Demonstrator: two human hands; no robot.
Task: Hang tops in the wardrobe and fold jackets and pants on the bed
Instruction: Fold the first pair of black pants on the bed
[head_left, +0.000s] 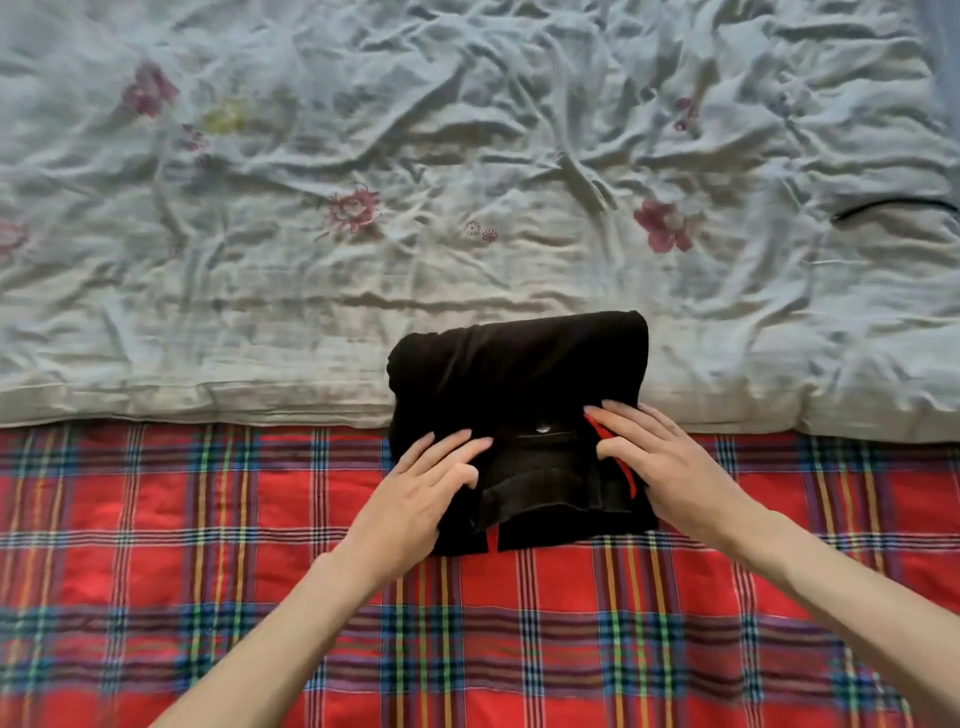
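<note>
Two hands flat on a folded black garment (519, 364), left hand (423, 488) on its near-left corner, right hand (662, 460) on its right edge, fingers straight and pressing, garment straddling plaid sheet (208, 519) and quilt (363, 130), jacket or pants unclear, red trim (630, 475) partly hidden under right palm

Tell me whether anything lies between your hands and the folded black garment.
Nothing visible does. The left hand and the right hand both rest directly on the folded black garment, lying at the quilt edge.
</note>
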